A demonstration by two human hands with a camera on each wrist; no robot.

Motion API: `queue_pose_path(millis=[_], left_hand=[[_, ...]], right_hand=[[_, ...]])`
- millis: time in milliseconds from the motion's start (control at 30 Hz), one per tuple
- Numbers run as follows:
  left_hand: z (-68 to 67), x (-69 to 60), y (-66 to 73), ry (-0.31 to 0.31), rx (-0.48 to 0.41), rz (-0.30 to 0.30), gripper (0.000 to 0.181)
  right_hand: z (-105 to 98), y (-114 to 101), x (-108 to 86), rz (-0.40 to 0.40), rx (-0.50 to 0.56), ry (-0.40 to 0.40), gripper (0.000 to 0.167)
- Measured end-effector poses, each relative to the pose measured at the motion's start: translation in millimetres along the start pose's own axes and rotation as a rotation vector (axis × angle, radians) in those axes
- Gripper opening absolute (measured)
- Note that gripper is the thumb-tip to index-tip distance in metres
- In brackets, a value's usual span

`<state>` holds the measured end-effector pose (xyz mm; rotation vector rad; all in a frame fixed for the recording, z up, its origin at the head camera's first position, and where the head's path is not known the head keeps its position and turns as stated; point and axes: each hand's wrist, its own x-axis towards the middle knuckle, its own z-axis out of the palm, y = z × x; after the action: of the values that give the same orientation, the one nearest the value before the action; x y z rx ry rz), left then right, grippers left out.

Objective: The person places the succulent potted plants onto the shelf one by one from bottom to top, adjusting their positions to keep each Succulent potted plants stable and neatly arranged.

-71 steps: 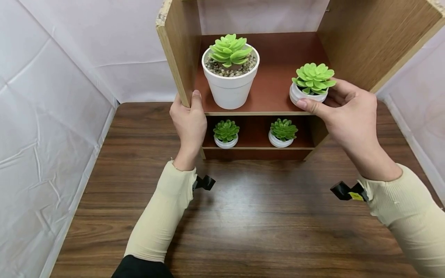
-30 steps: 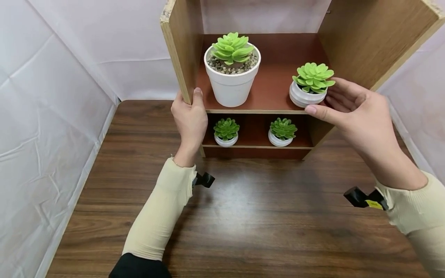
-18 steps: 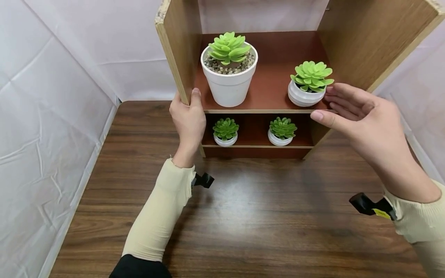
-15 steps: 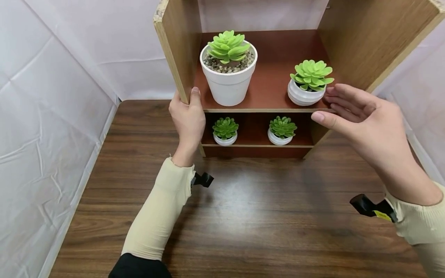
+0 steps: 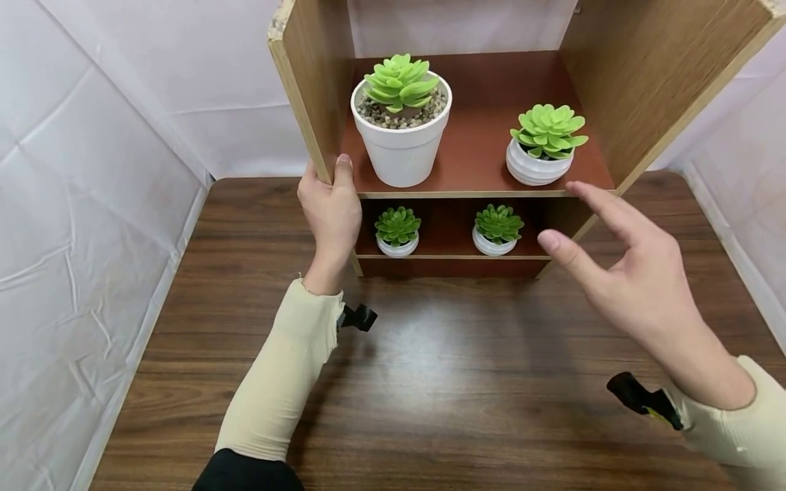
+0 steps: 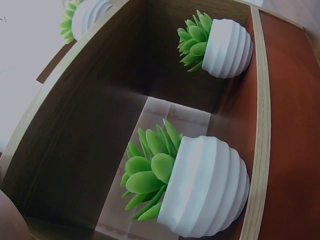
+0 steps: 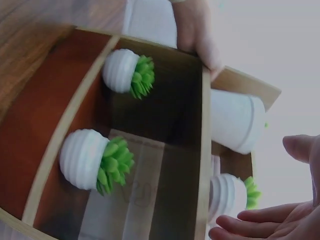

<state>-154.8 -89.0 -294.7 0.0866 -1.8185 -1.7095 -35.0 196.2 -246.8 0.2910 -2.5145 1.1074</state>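
Note:
My left hand (image 5: pixel 331 215) grips the front edge of the wooden shelf's left side panel (image 5: pixel 310 102), thumb on the inner face. Below and right of the small potted succulent (image 5: pixel 540 167) on the upper shelf, my right hand (image 5: pixel 632 273) hangs in the air with fingers straight and thumb spread, apart from the pot. A larger white pot with a succulent (image 5: pixel 402 146) and pebbles stands on the upper shelf's left. Two small potted succulents, one left (image 5: pixel 398 235) and one right (image 5: pixel 497 232), sit on the lower shelf. The right wrist view also shows the right fingers (image 7: pixel 255 225) holding nothing.
The shelf's right side panel (image 5: pixel 663 75) rises at the right, and its upper board's front edge (image 5: pixel 467 195) runs between the panels. A dark wood-grain table (image 5: pixel 430 382) lies in front. White sheeting (image 5: pixel 92 204) hangs around the left and back.
My right hand has let go of the small potted succulent on the upper right and drawn back, down and toward me, its fingers straightening. The left hand keeps its grip on the panel.

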Motion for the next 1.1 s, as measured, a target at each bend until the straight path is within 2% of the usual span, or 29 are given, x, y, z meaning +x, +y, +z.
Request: queue_pose_path(millis=[133,400,633,767,967,1100], left_hand=[[0.9,-0.2,0.8,-0.005,-0.006,0.016,0.019],[-1.7,0.0,-0.1,0.024,-0.006,0.027,0.018],[-4.2,-0.7,1.6,-0.007,-0.001,0.011,0.012],[-6.0,-0.7,2.3,-0.024,-0.001,0.000,0.017],[-9.0,-0.8,4.2,-0.060,0.036,-0.030,0.022],[-11.1,-3.1,3.5,-0.075,0.109,-0.005,0.020]], right_hand=[[8,5,-11.0,-0.073,-0.069,0.002,0.063],[22,19,-22.5,-0.107,-0.107,-0.015,0.071],[27,27,-26.7,-0.161,-0.146,0.009,0.076],[31,31,-28.0,-0.192,-0.161,0.018,0.077],[41,37,-29.2,-0.357,-0.264,0.102,0.087],[44,41,-30.6,-0.395,-0.299,0.147,0.087]])
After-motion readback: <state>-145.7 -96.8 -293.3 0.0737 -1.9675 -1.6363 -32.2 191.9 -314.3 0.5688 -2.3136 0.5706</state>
